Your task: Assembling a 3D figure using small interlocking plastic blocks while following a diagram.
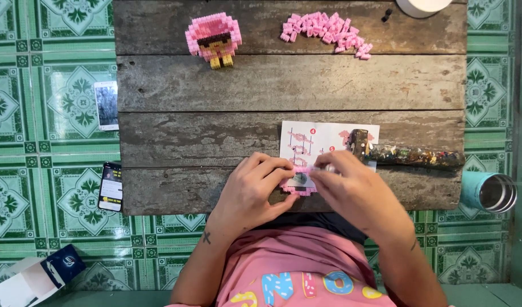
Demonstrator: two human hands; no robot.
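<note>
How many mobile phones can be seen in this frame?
2. A light-screened flat phone lies on the green patterned floor tiles left of the weathered wooden plank table; a dark-framed phone lies below it, nearer the table's front corner. Others may be out of frame.

I sit at a weathered grey plank table that fills the middle of the frame. At its upper left stands a pink brick figure; at upper centre lies a loose pile of pink bricks. A white instruction sheet lies at centre right, a paint-spattered hammer resting across its right edge. The green patterned tile floor carries two phones at left, a box at lower left and a teal flask at right.
</note>
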